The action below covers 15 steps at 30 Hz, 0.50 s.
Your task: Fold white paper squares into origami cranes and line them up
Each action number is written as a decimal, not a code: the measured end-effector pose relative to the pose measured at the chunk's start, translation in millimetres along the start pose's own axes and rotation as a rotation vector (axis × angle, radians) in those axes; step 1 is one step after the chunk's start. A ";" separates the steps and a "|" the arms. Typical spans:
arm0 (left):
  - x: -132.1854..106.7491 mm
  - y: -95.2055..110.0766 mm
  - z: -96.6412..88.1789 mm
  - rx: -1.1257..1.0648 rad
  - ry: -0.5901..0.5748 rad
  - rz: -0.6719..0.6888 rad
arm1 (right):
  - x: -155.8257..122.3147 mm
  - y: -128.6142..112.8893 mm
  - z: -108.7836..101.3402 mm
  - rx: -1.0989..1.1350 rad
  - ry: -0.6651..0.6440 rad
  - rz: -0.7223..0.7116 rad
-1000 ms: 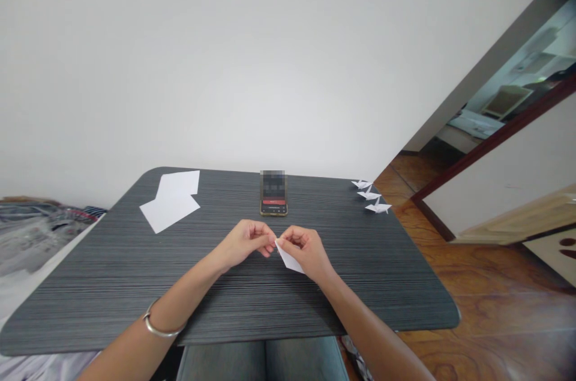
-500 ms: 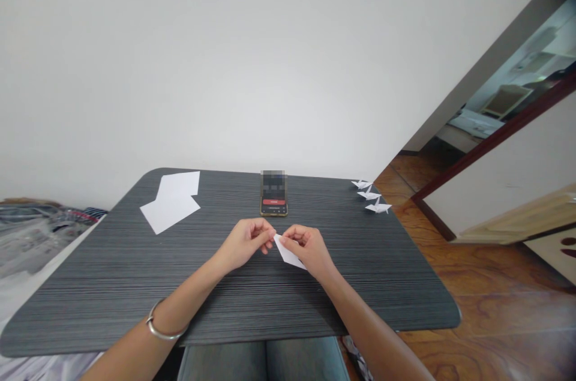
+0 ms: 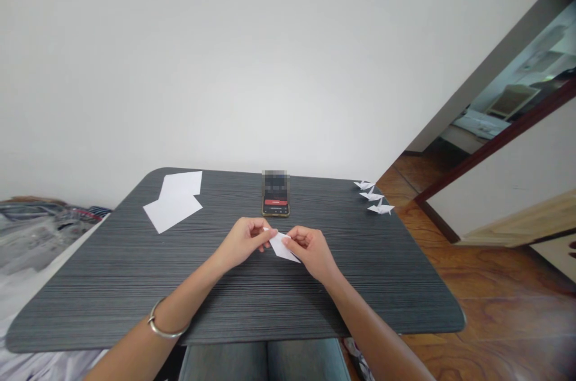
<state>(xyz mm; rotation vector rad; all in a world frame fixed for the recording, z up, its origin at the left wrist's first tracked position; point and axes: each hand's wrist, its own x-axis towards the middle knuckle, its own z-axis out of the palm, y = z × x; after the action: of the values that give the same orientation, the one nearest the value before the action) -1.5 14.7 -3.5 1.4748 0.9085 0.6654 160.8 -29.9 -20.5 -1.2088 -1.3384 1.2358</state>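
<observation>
Dark tabletop (image 3: 216,303) lies beneath the folded white paper (image 3: 281,248), pinched by the fingers of the left hand (image 3: 244,241) and right hand (image 3: 315,254), whose light, even pressure should keep its edges aligned.

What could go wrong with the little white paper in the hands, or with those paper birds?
The left hand and right hand both pinch the small paper, so pulling them apart might tear or crumple it.

The three paper birds sit close to the right edge of the table; a bump could knock one off.

The flat sheets on the left lie loose, so a puff of air might slide them.
</observation>
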 end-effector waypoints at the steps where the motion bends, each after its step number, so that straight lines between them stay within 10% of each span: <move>1: -0.4 0.6 0.5 0.009 0.006 0.005 | 0.0 -0.4 0.1 -0.006 0.001 0.003; 15: -3.1 5.9 -1.6 0.081 0.068 0.049 | -1.9 -1.1 -6.0 -0.062 -0.073 -0.009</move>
<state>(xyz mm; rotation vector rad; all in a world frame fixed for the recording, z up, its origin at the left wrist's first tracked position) -3.6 13.1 2.9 1.5583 0.9634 0.7263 166.9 -31.2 -18.9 -1.2094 -1.4436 1.2504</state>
